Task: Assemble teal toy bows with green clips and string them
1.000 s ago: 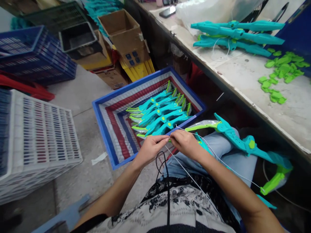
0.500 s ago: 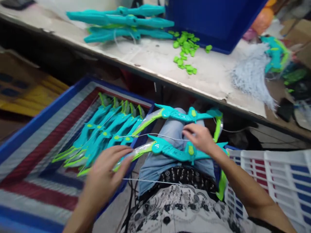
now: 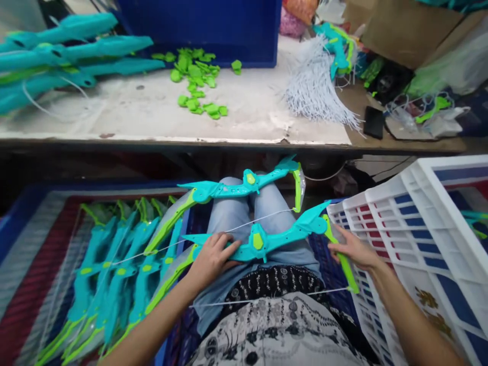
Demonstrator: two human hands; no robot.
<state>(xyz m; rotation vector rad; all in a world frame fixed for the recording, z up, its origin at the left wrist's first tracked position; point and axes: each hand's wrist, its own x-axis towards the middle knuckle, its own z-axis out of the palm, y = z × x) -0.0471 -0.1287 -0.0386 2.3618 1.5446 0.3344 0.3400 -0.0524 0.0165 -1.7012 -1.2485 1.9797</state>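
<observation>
A teal and green toy bow lies across my lap, its white string stretched toward my waist. My left hand grips its left limb near the middle. My right hand is closed on the green tip of its right limb. A second toy bow rests further out on my knees, touched by neither hand. On my left, a blue crate holds a row of several strung bows.
The workbench ahead carries unstrung teal bow bodies, loose green parts, a bundle of white strings, a dark phone and a blue bin. A white crate stands at my right.
My view has swung right, from the floor crate to the bench. My hands went from pinching the string to holding the near bow: left on its limb, right out on its green tip.
</observation>
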